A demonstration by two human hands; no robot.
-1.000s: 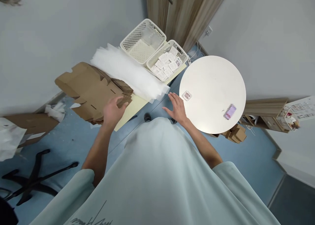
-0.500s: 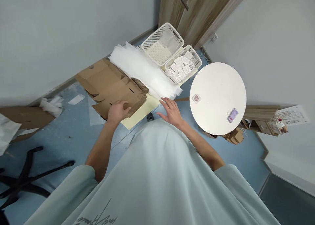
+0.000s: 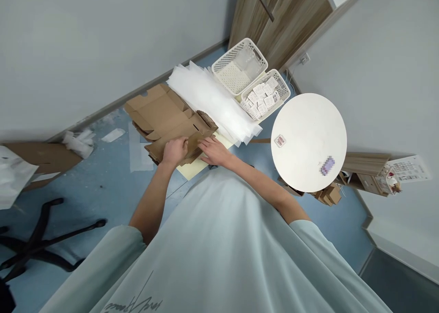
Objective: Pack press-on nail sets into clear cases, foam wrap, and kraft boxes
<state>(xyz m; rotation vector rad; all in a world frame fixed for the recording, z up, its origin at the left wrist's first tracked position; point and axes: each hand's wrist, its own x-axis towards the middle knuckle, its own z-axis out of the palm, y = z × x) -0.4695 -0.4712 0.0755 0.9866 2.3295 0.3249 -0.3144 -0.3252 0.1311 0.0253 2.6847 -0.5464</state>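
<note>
A stack of flattened cardboard boxes (image 3: pixel 163 111), brown with fold lines and slots, lies on the far side of my hands. My left hand (image 3: pixel 175 151) is closed at the near edge of the top one, its fingers curled and partly hidden. To its right, my right hand (image 3: pixel 215 151) reaches in over the stack's right corner. Its fingers are stretched out, and the fingertips appear to touch the cardboard. Under the stack a pale yellow sheet (image 3: pixel 192 167) sticks out. White translucent sheets (image 3: pixel 219 107) lie in a pile just beyond the boxes.
Two white plastic baskets (image 3: pixel 219 68) stand at the back; the right one holds small white packets (image 3: pixel 262 98). A round white table (image 3: pixel 308 139) carries a small packet (image 3: pixel 280 141) and a blurred purple item. A black chair base (image 3: pixel 37 244) stands at left.
My right hand has moved left from beside the stack onto its right corner. My left hand has closed more at the near edge. The whole view has shifted slightly.
</note>
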